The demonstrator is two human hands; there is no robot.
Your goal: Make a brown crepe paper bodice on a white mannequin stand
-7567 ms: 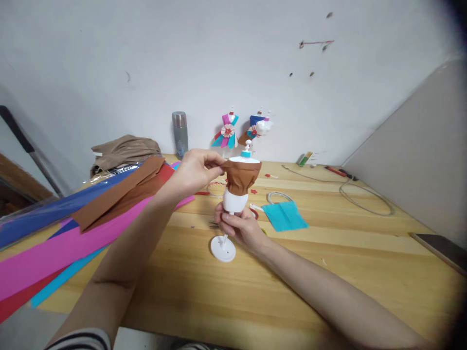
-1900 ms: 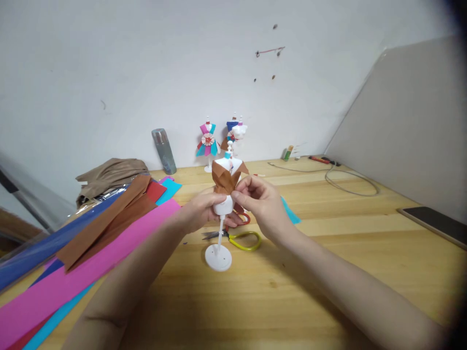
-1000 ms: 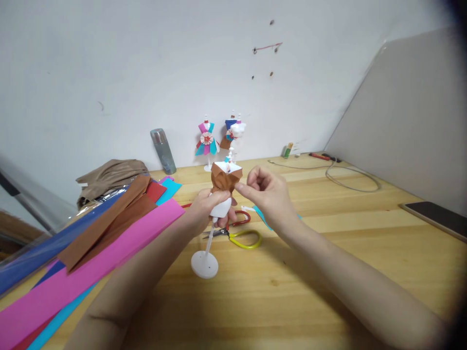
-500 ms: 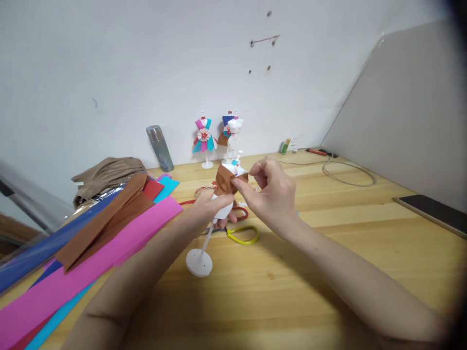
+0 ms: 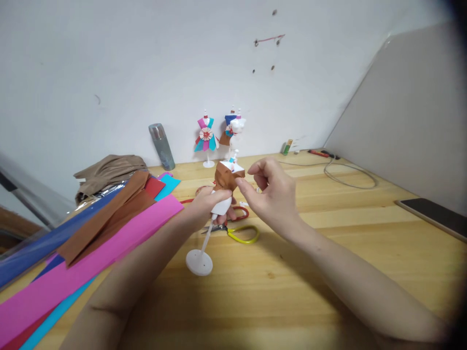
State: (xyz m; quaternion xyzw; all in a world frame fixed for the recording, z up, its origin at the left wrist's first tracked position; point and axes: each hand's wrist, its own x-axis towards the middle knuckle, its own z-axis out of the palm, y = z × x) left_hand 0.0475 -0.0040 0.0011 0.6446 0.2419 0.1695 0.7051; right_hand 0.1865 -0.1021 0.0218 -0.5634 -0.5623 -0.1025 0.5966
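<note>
Wooden table [image 5: 314, 287], left grip [image 5: 204, 206] around mannequin [image 5: 222, 206], illegible white tag [image 5: 80, 180]

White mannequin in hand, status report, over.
Left hand gripping white mannequin, tilted. Right hand open at brown cloth around its torso, contact unclear. Scissors on table nearby, possible obstacle.

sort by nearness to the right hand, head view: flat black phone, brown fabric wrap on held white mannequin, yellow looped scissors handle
1. Brown wrap: just left of right hand
2. Yellow handle: below, on the table
3. Black phone: far right
</note>
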